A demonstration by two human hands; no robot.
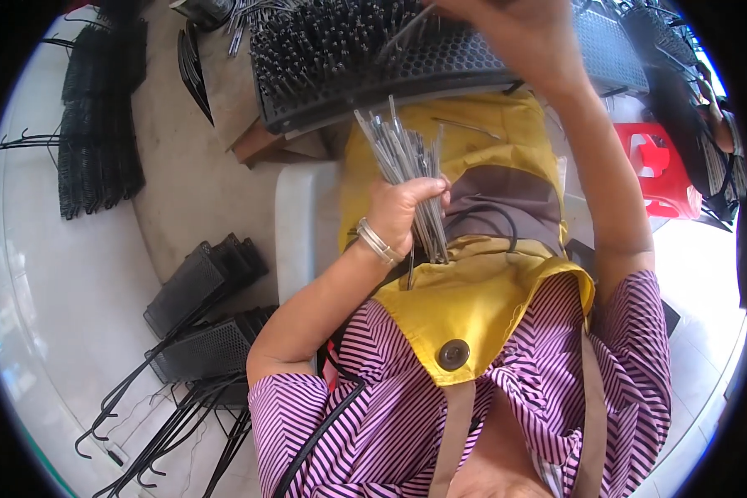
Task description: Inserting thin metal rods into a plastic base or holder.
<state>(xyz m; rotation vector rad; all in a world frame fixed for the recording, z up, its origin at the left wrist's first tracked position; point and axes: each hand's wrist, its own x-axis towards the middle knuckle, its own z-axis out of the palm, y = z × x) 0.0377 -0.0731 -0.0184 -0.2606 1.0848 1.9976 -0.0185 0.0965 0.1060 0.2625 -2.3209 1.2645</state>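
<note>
My left hand (407,203) is closed around a bundle of thin grey metal rods (396,145), held upright-leaning over my lap. Beyond it, a black perforated rack (465,62) carries many similar rods standing in its holes, crowded toward its left part. My right hand (515,33) reaches over the rack at the top edge of the view. A single thin metal rod (407,31) slants down from its fingertips toward the standing rods. Those fingertips are partly cut off by the view's edge.
A yellow apron (506,274) covers my lap, with one loose rod (465,126) lying on it. Black perforated racks with hooked rods (195,282) sit at the lower left, and more black racks (100,124) at the upper left. A red plastic stool (660,170) stands at right.
</note>
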